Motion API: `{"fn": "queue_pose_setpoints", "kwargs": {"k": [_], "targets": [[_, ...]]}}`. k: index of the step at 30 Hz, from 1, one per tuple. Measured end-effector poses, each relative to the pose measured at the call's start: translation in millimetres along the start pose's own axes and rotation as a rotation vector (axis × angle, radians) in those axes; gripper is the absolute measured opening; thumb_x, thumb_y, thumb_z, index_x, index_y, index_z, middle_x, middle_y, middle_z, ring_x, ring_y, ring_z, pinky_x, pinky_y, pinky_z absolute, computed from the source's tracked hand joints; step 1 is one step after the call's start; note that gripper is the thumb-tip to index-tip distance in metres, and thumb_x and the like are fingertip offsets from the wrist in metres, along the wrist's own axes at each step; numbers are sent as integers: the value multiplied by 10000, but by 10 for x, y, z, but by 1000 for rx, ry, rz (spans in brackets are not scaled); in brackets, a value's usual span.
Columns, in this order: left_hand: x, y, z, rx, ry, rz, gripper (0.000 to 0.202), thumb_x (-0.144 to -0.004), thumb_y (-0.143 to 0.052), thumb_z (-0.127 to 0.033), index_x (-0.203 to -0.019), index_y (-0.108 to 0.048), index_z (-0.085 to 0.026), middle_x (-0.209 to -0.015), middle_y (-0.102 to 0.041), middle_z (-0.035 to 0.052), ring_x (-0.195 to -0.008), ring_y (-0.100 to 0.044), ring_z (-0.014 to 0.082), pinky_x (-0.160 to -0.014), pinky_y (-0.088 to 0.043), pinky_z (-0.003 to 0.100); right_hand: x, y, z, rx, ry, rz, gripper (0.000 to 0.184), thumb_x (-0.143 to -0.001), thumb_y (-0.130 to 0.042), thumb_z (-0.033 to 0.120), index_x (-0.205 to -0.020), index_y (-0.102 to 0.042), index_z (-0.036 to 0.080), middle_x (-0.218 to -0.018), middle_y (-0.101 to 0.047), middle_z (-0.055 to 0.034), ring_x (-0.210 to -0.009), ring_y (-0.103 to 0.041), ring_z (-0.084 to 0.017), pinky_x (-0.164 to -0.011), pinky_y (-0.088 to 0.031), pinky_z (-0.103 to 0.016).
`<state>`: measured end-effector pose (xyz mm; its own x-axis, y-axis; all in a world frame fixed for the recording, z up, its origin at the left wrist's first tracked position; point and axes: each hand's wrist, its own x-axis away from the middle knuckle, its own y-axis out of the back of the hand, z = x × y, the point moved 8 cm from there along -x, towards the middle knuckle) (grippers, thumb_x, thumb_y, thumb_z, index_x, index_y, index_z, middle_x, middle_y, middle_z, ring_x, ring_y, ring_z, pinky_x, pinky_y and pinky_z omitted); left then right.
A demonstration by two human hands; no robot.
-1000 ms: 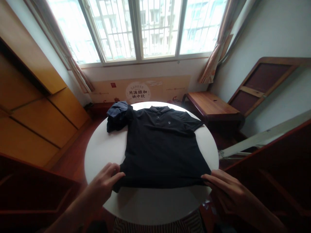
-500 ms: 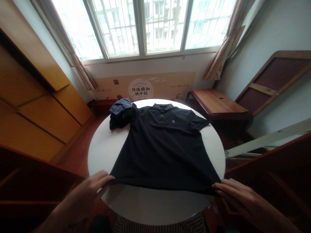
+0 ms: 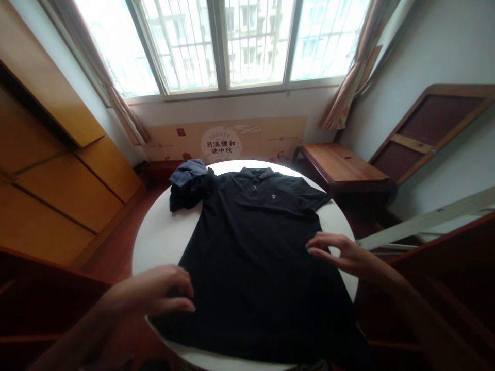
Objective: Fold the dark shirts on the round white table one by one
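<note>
A black polo shirt (image 3: 255, 257) lies spread front side up on the round white table (image 3: 154, 232), collar at the far side and hem near me. My left hand (image 3: 170, 291) is over the shirt's left edge close to the hem, thumb and fingers apart, holding nothing. Above the right side of the shirt hovers my right hand (image 3: 336, 250), its thumb and fingers also parted with nothing between them. Whether either hand touches the cloth is hard to tell. By the left sleeve sits a crumpled dark blue garment (image 3: 188, 183).
Behind the table a low wooden table (image 3: 340, 162) stands at the right, under the window (image 3: 255, 46). Yellow wooden cabinets (image 3: 54, 190) line the left. A pale metal bar (image 3: 425, 221) slants in at the right beside a folded wooden frame (image 3: 436, 129).
Both hands have let go of the hem corners. My right hand has moved up and inward over the shirt; the left has shifted slightly inward. The hem now lies nearer to me.
</note>
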<state>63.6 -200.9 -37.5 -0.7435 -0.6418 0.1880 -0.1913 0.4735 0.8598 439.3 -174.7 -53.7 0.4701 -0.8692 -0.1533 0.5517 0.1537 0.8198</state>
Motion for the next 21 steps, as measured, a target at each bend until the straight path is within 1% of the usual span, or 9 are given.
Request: {"fn": "queue_pose_setpoints", "kwargs": {"k": [2, 4, 6, 7, 10, 12, 14, 17, 21], "targets": [[-566, 111, -22, 51, -95, 13, 302, -987, -494, -390, -935, -737, -219, -880, -715, 42, -814, -661, 154, -792, -488, 236, -582, 40, -157, 90, -77, -34, 377, -982, -476, 434, -1021, -724, 153, -988, -710, -112, -893, -681, -222, -839, -544, -337], [-1261, 282, 122, -9, -92, -122, 324, -1004, -445, -358, -973, -725, -197, -958, -721, 73, -902, -666, 182, -878, -484, 271, -1148, -11, -356, 252, -192, -47, 357, -982, -468, 316, -1172, -673, 93, -1192, -662, -171, -1088, -631, -253, -995, -464, -355], [-1960, 442, 416, -109, 46, -282, 318, -1000, -432, -309, -1108, -694, -167, -1156, -690, 120, -1096, -630, 213, -1010, -438, 299, -1635, -159, -544, 324, -285, -12, 445, -999, -413, 252, -1376, -519, 41, -1419, -519, -207, -1313, -479, -268, -1119, -341, -372], [-2272, 486, 585, -162, 139, -320, 343, -998, -417, -279, -1209, -650, -141, -1288, -632, 143, -1216, -571, 221, -1079, -390, 310, -1840, -239, -623, 336, -310, -2, 485, -1007, -399, 267, -1431, -455, 39, -1490, -439, -214, -1378, -399, -291, -1145, -299, -419], [-2974, 526, 977, -192, 263, -345, 496, -1006, -372, -315, -1435, -445, -79, -1535, -376, 204, -1428, -340, 302, -1169, -268, 465, -2269, -444, -863, 352, -380, 19, 569, -1035, -319, 395, -1522, -324, 100, -1593, -263, -195, -1456, -225, -370, -1137, -192, -624], [-3228, 516, 1195, -188, 321, -340, 572, -1010, -345, -409, -1494, -363, -105, -1585, -274, 198, -1470, -236, 346, -1168, -202, 568, -2435, -520, -1025, 363, -417, 26, 593, -1038, -257, 463, -1543, -290, 152, -1615, -209, -173, -1473, -150, -392, -1100, -108, -718], [-3365, 502, 1366, -194, 361, -343, 620, -1004, -317, -483, -1522, -322, -142, -1610, -216, 172, -1490, -164, 351, -1170, -129, 611, -2551, -552, -1177, 370, -438, 34, 601, -1035, -219, 494, -1551, -276, 190, -1626, -182, -152, -1483, -99, -387, -1077, -38, -754], [-3490, 501, 1527, -221, 377, -355, 656, -998, -279, -528, -1541, -291, -161, -1626, -174, 140, -1503, -119, 325, -1182, -68, 602, -2706, -552, -1371, 373, -445, 51, 601, -1034, -192, 500, -1560, -252, 215, -1633, -166, -132, -1490, -73, -368, -1067, 7, -758], [-3640, 556, 1654, -233, 396, -358, 676, -991, -263, -546, -1546, -286, -160, -1628, -173, 133, -1500, -132, 321, -1181, -74, 602, -2915, -509, -1563, 374, -439, 68, 603, -1031, -185, 492, -1564, -241, 214, -1635, -159, -126, -1492, -70, -360, -1064, 19, -755]]}}
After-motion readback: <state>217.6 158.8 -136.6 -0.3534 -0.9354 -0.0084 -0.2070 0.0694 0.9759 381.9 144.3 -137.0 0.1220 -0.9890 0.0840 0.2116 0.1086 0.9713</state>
